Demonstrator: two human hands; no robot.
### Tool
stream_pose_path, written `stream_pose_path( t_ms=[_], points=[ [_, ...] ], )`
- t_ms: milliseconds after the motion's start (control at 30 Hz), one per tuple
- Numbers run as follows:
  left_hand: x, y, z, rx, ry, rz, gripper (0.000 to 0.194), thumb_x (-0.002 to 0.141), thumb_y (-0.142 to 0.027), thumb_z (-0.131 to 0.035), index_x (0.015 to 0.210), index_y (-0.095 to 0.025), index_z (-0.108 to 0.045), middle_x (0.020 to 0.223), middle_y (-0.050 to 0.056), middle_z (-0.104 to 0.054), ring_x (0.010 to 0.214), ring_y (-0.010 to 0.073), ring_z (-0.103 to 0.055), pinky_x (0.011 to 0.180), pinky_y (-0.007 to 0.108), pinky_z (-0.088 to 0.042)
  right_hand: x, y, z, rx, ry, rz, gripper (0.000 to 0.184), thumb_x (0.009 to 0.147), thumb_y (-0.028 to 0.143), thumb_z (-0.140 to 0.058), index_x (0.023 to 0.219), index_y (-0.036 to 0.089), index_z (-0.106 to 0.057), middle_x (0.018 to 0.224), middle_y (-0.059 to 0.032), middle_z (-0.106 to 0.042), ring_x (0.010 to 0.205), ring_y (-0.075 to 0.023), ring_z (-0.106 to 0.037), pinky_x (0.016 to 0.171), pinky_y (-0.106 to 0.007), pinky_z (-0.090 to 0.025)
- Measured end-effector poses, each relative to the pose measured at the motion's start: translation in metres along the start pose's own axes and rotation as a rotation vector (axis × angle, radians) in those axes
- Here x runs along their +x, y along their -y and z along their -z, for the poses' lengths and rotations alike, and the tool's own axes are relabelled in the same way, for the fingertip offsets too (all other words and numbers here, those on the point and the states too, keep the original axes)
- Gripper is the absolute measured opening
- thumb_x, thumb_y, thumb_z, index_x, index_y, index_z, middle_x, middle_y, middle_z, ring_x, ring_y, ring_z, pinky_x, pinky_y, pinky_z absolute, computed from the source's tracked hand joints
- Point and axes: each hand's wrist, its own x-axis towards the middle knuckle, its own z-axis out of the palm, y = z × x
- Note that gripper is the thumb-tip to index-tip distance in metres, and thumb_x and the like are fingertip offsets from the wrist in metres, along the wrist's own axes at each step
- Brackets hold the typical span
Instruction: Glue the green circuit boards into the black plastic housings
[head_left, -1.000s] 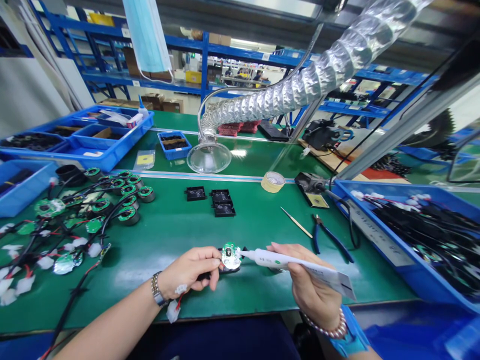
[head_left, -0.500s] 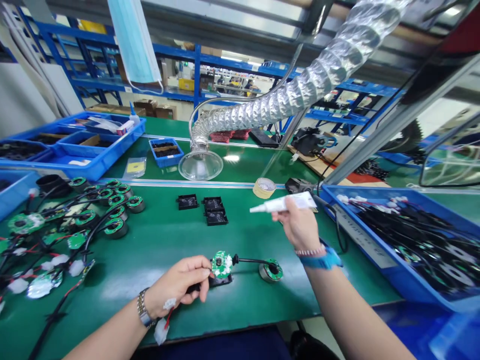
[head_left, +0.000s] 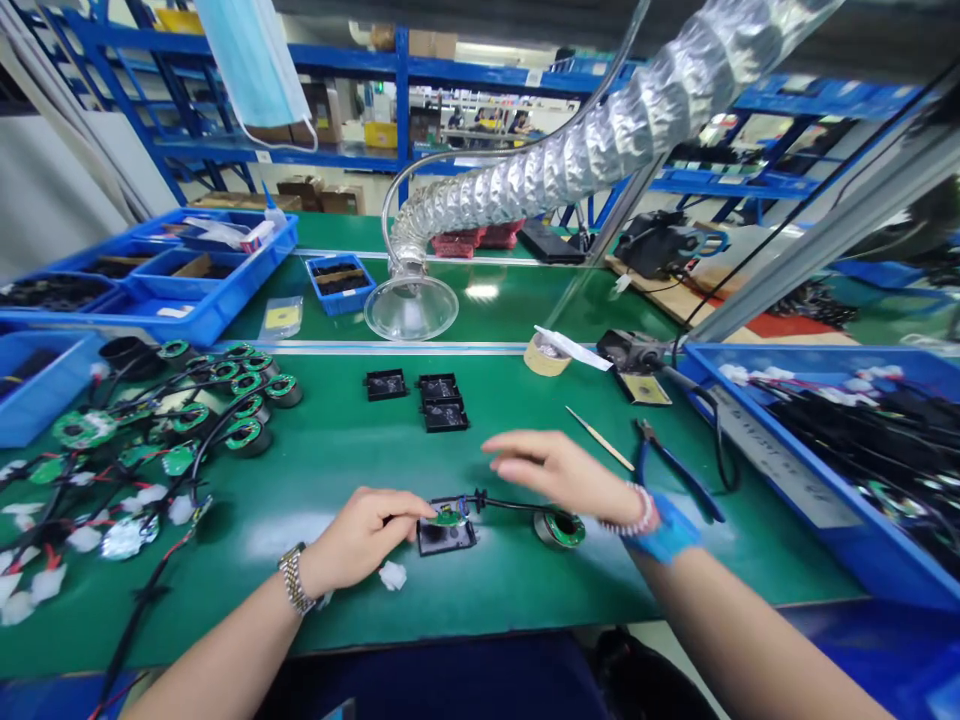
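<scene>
My left hand (head_left: 367,540) pinches the left edge of a small green circuit board (head_left: 450,517), which is tilted over a shallow black plastic case (head_left: 444,541). A black cable (head_left: 510,505) runs from the board to a round metal motor part with a green ring board (head_left: 559,530). Just above that cable hovers my right hand (head_left: 559,470), its fingers stretched out with nothing in them. By my left fingers lies a white connector (head_left: 392,575). A white glue tube (head_left: 576,348) rests across a tape roll (head_left: 546,357).
Cutting pliers (head_left: 671,465) and a thin pointed stick (head_left: 600,438) lie right of my right hand. Several black cases (head_left: 442,402) sit beyond it. Wired motor parts (head_left: 247,436) crowd the left. A blue bin (head_left: 780,480) stands right, below a fume hood (head_left: 411,308).
My right hand has put the white tube down on the tape roll and come back toward the board, empty. The board has been lowered and tilted over the black case.
</scene>
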Motion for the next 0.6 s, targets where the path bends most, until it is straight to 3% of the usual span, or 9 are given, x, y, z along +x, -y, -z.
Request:
stream_pose_path(
  t_ms=[100, 233, 400, 600],
  points=[
    [0.000, 0.007, 0.000, 0.283, 0.005, -0.161, 0.029, 0.084, -0.017, -0.039, 0.090, -0.020, -0.067, 0.075, 0.004, -0.064, 0.069, 0.0142, -0.056, 0.065, 0.024, -0.042, -0.032, 0.004, -0.030, -0.366, 0.075, 0.179, 0.020, 0.083, 0.029, -0.052, 0.092, 0.017, -0.066, 0.088, -0.0058, -0.067, 0.082, -0.0157, -0.062, 0.077, -0.029, -0.048],
    [0.002, 0.014, -0.003, 0.691, 0.031, -0.300, 0.033, 0.087, -0.015, -0.035, 0.096, -0.023, -0.065, 0.075, 0.005, -0.061, 0.070, 0.0166, -0.052, 0.060, 0.026, -0.040, -0.045, -0.006, -0.040, -0.498, 0.026, 0.278, 0.026, 0.089, 0.028, -0.043, 0.084, 0.016, -0.065, 0.073, -0.0042, -0.063, 0.068, -0.0120, -0.058, 0.063, -0.023, -0.046],
    [0.005, 0.010, -0.005, 1.001, 0.131, -0.264, 0.031, 0.087, -0.012, -0.038, 0.105, -0.027, -0.059, 0.077, 0.004, -0.055, 0.073, 0.0166, -0.047, 0.052, 0.022, -0.037, -0.051, -0.013, -0.044, -0.681, 0.005, 0.313, 0.027, 0.090, 0.026, -0.040, 0.086, 0.016, -0.064, 0.075, -0.0043, -0.059, 0.069, -0.0115, -0.055, 0.061, -0.022, -0.042],
    [0.008, -0.008, 0.001, 1.077, 0.259, -0.230, 0.033, 0.084, -0.013, -0.043, 0.111, -0.028, -0.055, 0.082, 0.005, -0.051, 0.078, 0.0184, -0.046, 0.051, 0.024, -0.038, -0.051, -0.010, -0.051, -0.843, 0.044, 0.305, 0.024, 0.090, 0.023, -0.040, 0.083, 0.018, -0.063, 0.074, -0.0031, -0.057, 0.068, -0.0124, -0.052, 0.059, -0.023, -0.038]
  ],
)
